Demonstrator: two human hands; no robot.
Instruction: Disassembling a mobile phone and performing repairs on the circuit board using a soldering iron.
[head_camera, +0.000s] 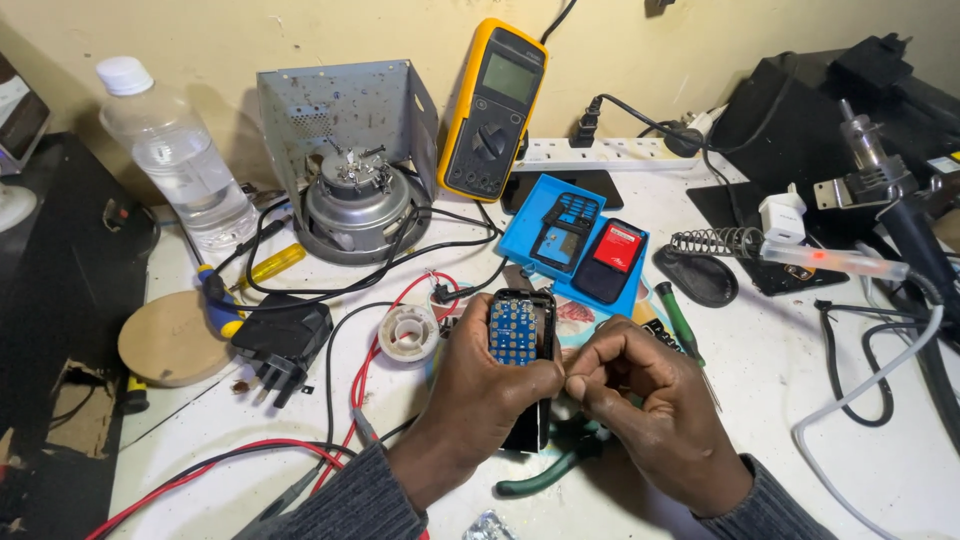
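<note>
My left hand grips a small opened phone upright; its blue keypad board with gold contacts faces me. My right hand sits right beside it, thumb and forefinger pinched together at the phone's lower right edge; whatever is between those fingertips is too small to make out. Under my hands lie green-handled pliers. A blue tray behind the phone carries a black keypad frame and a black-and-red battery.
A yellow multimeter leans on the wall beside a metal-cased motor. A water bottle, solder reel, black plug adapter, green screwdriver, coil iron stand, power strip and loose red and black wires surround me.
</note>
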